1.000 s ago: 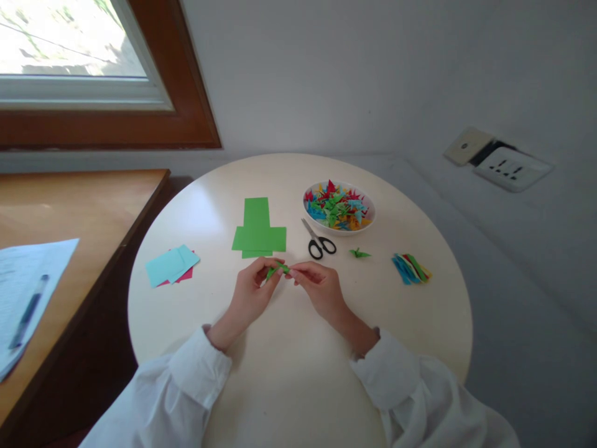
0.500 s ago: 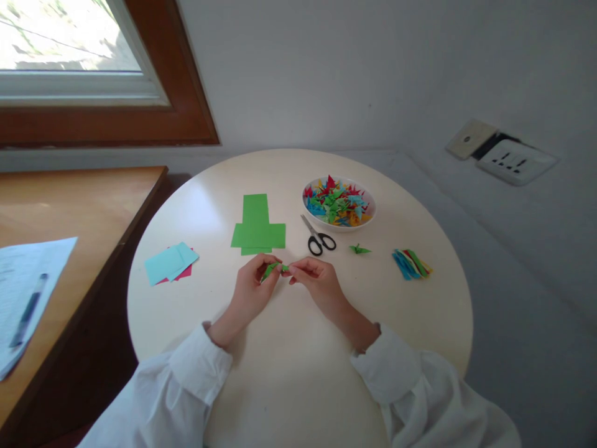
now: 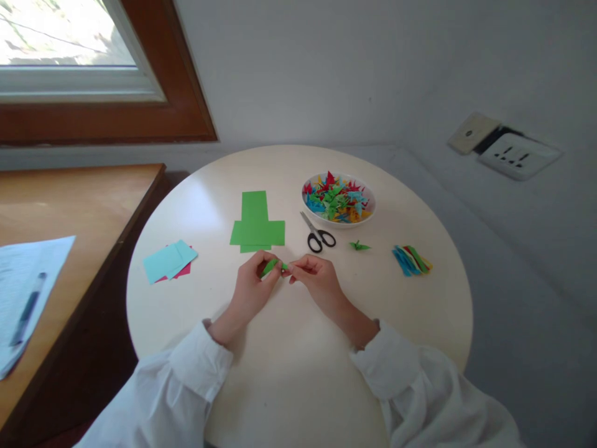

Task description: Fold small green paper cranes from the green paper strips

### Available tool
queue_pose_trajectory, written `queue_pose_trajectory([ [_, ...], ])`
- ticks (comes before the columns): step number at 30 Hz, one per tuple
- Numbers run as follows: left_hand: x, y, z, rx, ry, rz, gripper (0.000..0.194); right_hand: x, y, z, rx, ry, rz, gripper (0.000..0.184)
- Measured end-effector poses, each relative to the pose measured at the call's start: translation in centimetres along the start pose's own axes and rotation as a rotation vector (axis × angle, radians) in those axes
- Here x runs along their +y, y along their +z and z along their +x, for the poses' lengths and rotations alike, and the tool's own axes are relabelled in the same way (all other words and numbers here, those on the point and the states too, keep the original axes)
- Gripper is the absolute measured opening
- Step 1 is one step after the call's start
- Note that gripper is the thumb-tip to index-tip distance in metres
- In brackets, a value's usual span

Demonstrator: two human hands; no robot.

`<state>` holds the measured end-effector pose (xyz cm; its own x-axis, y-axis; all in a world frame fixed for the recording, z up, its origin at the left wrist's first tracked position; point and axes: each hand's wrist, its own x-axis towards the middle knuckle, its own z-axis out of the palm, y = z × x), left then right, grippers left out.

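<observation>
Between my two hands is a small folded piece of green paper, partly hidden by fingers. My left hand is closed, pinching its body between thumb and fingers. At its right end the fingertips of my right hand pinch the paper. Just beyond my left hand lie overlapping green paper sheets. Past my right hand rest scissors with black handles, and a finished green paper crane lies to their right.
A white bowl full of colourful paper cranes stands at the back. Light-blue and red paper squares lie left; colourful paper strips lie right on the round table. A wooden desk holds papers and a pen.
The whole view has shifted slightly. Both hands keep their pinch on the green paper, with only a tiny change in its angle.
</observation>
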<state>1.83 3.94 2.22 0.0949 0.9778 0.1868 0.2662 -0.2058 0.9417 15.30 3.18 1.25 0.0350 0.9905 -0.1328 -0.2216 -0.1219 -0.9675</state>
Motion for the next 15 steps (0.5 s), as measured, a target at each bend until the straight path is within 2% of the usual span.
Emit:
queue_pose_trajectory([
  [15, -0.34, 0.04, 0.13, -0.005, -0.049, 0.04, 0.008, 0.39, -0.13, 0.11, -0.031, 0.062, 0.052, 0.021],
])
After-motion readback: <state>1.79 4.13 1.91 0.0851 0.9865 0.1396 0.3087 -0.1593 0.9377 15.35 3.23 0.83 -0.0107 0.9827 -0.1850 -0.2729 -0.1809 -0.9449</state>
